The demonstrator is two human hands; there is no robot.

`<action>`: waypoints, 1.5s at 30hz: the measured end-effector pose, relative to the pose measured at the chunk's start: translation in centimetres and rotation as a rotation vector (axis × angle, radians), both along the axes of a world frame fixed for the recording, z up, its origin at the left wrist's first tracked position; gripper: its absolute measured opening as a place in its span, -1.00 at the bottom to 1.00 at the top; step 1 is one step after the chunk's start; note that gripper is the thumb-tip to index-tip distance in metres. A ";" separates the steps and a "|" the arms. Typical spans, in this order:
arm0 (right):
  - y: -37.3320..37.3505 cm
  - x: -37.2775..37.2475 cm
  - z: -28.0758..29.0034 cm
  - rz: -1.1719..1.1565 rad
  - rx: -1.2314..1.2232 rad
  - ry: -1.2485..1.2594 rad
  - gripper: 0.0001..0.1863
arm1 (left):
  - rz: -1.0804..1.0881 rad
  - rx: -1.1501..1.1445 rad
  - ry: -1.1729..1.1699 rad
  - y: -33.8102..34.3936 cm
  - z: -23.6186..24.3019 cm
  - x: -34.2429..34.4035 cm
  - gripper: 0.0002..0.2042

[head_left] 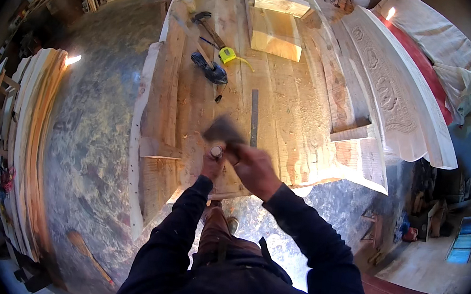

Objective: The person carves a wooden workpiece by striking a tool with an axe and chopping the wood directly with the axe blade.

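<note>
Two bare hands, the left hand (210, 167) and the right hand (258, 173), are near each other over the near end of a broad wooden panel (297, 119). The left is closed around an upright tool (216, 152), whose pale round end faces up; its lower end is hidden. The right grips a dark-headed tool (224, 129), blurred, with its head just beyond that round end; whether the two tools touch, one cannot tell. A flat dark strip (254, 117) lies on the panel beyond the right hand. Farther off lie a claw hammer (213, 34), a yellow tape measure (227, 55) and a dark-wrapped object (211, 71). A wooden block (276, 46) rests near the far end. A carved panel (390, 89) stands on the right.
</note>
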State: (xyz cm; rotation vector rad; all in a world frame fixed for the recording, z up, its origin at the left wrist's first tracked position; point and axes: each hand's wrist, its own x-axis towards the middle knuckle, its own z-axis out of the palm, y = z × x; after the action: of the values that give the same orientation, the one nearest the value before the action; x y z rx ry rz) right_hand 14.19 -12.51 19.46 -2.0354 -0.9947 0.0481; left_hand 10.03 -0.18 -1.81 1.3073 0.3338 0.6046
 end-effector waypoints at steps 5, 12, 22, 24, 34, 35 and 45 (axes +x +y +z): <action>-2.4 0.5 0.2 -0.005 -0.356 0.155 -0.53 | -0.142 0.020 0.275 -0.4 1.7 -2.0 -0.83; 0.5 -1.8 4.6 -0.061 0.214 0.231 -0.73 | -0.110 0.106 0.173 1.9 -6.6 -0.5 -0.89; -9.9 -6.3 -6.8 -0.338 -0.239 0.428 -0.67 | -0.005 -0.103 0.374 0.5 2.2 2.3 -0.66; -14.1 -8.6 -11.8 -0.301 -0.413 0.351 -0.71 | 0.092 -0.012 0.372 1.2 -0.1 1.2 -0.64; -35.4 -23.4 -21.6 -0.757 -0.789 1.135 -0.52 | -0.540 0.993 -0.360 -6.5 -2.2 -6.6 -0.83; -38.1 -24.7 -22.7 -0.388 -0.870 0.815 -0.53 | -0.352 0.775 -0.309 -6.2 -2.1 -5.0 -0.85; -38.9 -29.2 -28.7 -0.353 -1.069 0.788 -0.46 | 0.274 -0.288 0.028 4.6 9.7 4.1 -0.64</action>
State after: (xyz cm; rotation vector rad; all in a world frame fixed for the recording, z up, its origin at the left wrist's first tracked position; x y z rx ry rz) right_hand -14.97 -51.44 -9.20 -2.6892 -0.0333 1.3145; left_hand 14.13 4.44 7.87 1.0006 0.6072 0.7380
